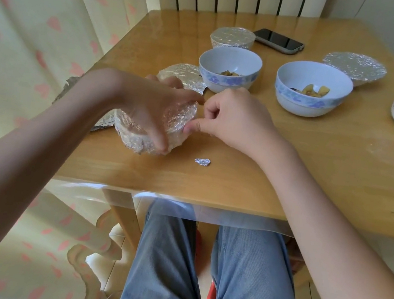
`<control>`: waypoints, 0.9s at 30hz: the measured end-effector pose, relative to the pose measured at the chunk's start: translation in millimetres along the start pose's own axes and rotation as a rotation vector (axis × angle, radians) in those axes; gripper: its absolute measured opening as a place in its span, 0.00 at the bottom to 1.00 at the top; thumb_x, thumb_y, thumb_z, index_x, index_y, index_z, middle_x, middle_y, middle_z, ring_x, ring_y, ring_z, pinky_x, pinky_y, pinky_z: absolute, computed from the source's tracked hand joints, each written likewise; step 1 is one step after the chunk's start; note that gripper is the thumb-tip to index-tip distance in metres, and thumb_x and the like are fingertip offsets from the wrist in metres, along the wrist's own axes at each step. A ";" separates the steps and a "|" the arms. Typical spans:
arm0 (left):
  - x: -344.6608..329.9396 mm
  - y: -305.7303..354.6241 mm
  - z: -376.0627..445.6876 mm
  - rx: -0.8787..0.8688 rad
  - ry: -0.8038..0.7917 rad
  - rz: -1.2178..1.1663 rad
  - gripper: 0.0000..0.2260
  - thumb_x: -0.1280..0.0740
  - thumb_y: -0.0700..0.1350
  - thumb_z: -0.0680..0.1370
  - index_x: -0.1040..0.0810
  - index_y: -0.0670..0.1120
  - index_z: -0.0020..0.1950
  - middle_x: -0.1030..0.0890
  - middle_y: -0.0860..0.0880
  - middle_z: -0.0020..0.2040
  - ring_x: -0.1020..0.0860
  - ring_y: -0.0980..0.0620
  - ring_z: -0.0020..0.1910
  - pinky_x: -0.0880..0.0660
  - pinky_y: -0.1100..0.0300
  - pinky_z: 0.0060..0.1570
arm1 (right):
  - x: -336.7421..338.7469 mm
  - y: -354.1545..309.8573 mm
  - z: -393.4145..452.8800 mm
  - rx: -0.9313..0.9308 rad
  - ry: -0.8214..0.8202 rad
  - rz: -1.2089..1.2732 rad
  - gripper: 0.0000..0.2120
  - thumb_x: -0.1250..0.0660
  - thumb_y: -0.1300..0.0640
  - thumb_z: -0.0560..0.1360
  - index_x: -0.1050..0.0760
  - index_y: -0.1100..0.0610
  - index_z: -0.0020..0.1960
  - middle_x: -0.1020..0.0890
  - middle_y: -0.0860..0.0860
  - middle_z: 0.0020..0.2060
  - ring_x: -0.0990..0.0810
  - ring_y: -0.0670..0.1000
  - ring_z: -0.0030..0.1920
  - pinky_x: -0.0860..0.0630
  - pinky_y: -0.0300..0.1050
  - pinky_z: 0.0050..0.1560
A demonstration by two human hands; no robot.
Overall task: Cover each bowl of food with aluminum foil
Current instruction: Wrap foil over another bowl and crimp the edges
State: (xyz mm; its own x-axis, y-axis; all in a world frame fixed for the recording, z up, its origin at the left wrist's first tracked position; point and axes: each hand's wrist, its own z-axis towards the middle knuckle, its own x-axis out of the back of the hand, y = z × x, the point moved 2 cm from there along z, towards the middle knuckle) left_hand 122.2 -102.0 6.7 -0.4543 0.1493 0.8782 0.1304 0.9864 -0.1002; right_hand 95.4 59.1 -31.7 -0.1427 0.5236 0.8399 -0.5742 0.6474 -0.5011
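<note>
A wooden table [293,166] stands by a curtain. Just nearer than the left open bowl [228,72], the left hand [153,110] clamps a foil-wrapped bowl [151,131] while the right hand [233,117] pinches its foil edge. Crimping seems nearly finished; two open bowls need fresh sheets next.

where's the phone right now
In the head view, the dark smartphone in a grey case lies flat at the far side of the wooden table, just right of the far foil-covered bowl and beyond the two uncovered blue-patterned bowls.
</note>
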 end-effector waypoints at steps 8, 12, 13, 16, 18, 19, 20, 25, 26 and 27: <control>5.9 -2.8 -10.0 0.113 -0.061 -0.074 0.67 0.27 0.71 0.47 0.75 0.69 0.68 0.67 0.49 0.78 0.62 0.42 0.78 0.54 0.39 0.73 | -11.8 3.6 -26.2 -0.016 -0.121 0.007 0.18 0.31 0.34 0.67 0.25 0.45 0.49 0.24 0.43 0.31 0.26 0.44 0.37 0.31 0.43 0.35; 4.4 -7.5 -9.7 0.027 -0.120 0.031 0.65 0.23 0.67 0.51 0.71 0.73 0.69 0.68 0.55 0.78 0.66 0.45 0.77 0.54 0.38 0.73 | -22.5 -17.8 -33.3 -0.002 -0.033 -0.131 0.26 0.34 0.28 0.64 0.28 0.47 0.49 0.24 0.43 0.36 0.24 0.49 0.41 0.32 0.44 0.37; 2.0 -7.6 -8.4 0.007 -0.121 0.025 0.64 0.22 0.65 0.53 0.69 0.73 0.70 0.66 0.55 0.79 0.62 0.45 0.78 0.51 0.39 0.73 | -24.1 -21.8 -32.5 -0.001 0.007 -0.152 0.25 0.35 0.28 0.65 0.28 0.48 0.48 0.24 0.45 0.37 0.23 0.50 0.43 0.32 0.44 0.38; -0.7 -8.1 -5.3 -0.037 -0.070 0.016 0.62 0.19 0.61 0.57 0.66 0.73 0.72 0.56 0.56 0.78 0.50 0.46 0.78 0.42 0.42 0.72 | -26.6 -25.1 -29.6 0.001 0.059 -0.119 0.21 0.34 0.32 0.69 0.28 0.50 0.44 0.23 0.47 0.37 0.21 0.52 0.43 0.32 0.44 0.37; -0.2 -8.3 -5.0 -0.032 -0.066 0.024 0.61 0.19 0.61 0.58 0.66 0.73 0.72 0.55 0.57 0.78 0.49 0.46 0.78 0.41 0.41 0.72 | -26.5 -23.1 -27.7 0.018 0.034 -0.077 0.17 0.33 0.35 0.70 0.30 0.48 0.40 0.24 0.45 0.34 0.22 0.51 0.42 0.34 0.43 0.33; -0.2 -8.4 -4.7 -0.025 -0.072 0.028 0.61 0.19 0.61 0.58 0.66 0.73 0.72 0.55 0.57 0.78 0.49 0.46 0.78 0.41 0.42 0.72 | -26.4 -21.4 -26.2 0.031 0.027 -0.068 0.16 0.33 0.36 0.70 0.30 0.48 0.39 0.24 0.44 0.33 0.22 0.50 0.41 0.34 0.42 0.32; -0.2 -8.0 -4.4 -0.018 -0.076 0.034 0.61 0.19 0.61 0.59 0.66 0.73 0.71 0.56 0.57 0.78 0.50 0.46 0.78 0.41 0.42 0.72 | -26.4 -19.5 -24.3 0.045 0.026 -0.069 0.16 0.32 0.37 0.70 0.28 0.49 0.39 0.23 0.45 0.32 0.22 0.50 0.40 0.34 0.41 0.32; -2.5 -8.8 -3.4 -0.002 -0.084 0.018 0.61 0.20 0.61 0.57 0.67 0.76 0.69 0.58 0.58 0.78 0.53 0.46 0.78 0.43 0.41 0.72 | -23.5 -12.9 -16.4 0.080 -0.013 -0.023 0.16 0.30 0.39 0.69 0.26 0.51 0.37 0.25 0.46 0.29 0.28 0.47 0.35 0.33 0.43 0.35; -2.6 -9.1 -3.6 -0.001 -0.084 0.017 0.61 0.20 0.61 0.57 0.68 0.76 0.69 0.58 0.58 0.78 0.53 0.46 0.78 0.43 0.41 0.72 | -22.6 -11.6 -14.7 0.085 -0.028 -0.003 0.15 0.30 0.40 0.69 0.27 0.50 0.36 0.26 0.45 0.28 0.28 0.46 0.34 0.33 0.43 0.35; -2.5 -9.1 -3.7 0.001 -0.084 0.018 0.61 0.20 0.61 0.58 0.67 0.76 0.69 0.58 0.58 0.78 0.53 0.45 0.78 0.43 0.41 0.72 | -21.4 -10.2 -12.6 0.088 -0.040 0.017 0.16 0.29 0.40 0.69 0.28 0.50 0.34 0.26 0.45 0.27 0.29 0.45 0.33 0.33 0.42 0.35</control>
State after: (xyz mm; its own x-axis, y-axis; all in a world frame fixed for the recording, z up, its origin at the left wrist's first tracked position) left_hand 125.4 -111.6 7.1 -0.5240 0.1720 0.8342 0.1382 0.9836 -0.1160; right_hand 114.5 48.3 -47.2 -0.1846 0.5106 0.8398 -0.6398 0.5862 -0.4970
